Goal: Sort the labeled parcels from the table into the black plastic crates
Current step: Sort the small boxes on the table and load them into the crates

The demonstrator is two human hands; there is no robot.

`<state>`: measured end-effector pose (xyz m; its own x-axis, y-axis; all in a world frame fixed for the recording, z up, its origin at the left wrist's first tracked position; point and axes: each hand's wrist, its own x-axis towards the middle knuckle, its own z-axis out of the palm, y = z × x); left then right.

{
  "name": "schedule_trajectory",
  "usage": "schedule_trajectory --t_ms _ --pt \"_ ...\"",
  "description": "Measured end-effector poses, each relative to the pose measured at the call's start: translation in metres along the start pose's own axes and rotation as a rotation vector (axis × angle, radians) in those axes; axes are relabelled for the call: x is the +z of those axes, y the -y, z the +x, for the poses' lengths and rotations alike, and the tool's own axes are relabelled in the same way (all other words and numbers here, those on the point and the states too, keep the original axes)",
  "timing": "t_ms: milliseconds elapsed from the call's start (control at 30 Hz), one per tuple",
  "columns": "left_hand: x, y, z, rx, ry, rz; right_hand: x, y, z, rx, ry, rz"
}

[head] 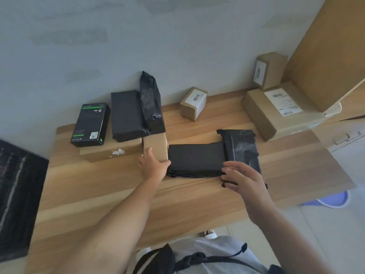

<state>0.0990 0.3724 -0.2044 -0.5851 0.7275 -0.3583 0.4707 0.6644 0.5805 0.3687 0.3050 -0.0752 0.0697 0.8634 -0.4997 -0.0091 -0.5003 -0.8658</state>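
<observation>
A flat black-wrapped parcel (195, 159) lies in the middle of the wooden table (98, 186), partly under a second black plastic parcel (241, 147). My left hand (153, 165) rests at the black parcel's left end, its fingers on the near corner of a brown cardboard box (156, 147). My right hand (243, 178) is at the right end, fingers spread over the front edge of the second black parcel. Neither parcel is lifted. A black plastic crate (17, 196) shows at the left edge, blurred.
At the back stand a black and green retail box (89, 124), two black-wrapped parcels (126, 115), a small labeled carton (193, 103) and, at the right, two labeled cartons (276, 111). A long flat carton (110, 152) lies left of centre. A wall closes the back.
</observation>
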Motion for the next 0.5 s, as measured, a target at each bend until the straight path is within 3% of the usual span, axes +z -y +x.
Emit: schedule_trajectory --t_ms 333,500 --pt "-0.033 0.048 -0.058 0.073 -0.015 -0.11 -0.011 0.017 0.029 -0.021 0.252 -0.113" --pt "-0.071 0.061 -0.107 -0.118 0.029 -0.597 0.003 0.018 0.033 -0.026 0.441 -0.161"
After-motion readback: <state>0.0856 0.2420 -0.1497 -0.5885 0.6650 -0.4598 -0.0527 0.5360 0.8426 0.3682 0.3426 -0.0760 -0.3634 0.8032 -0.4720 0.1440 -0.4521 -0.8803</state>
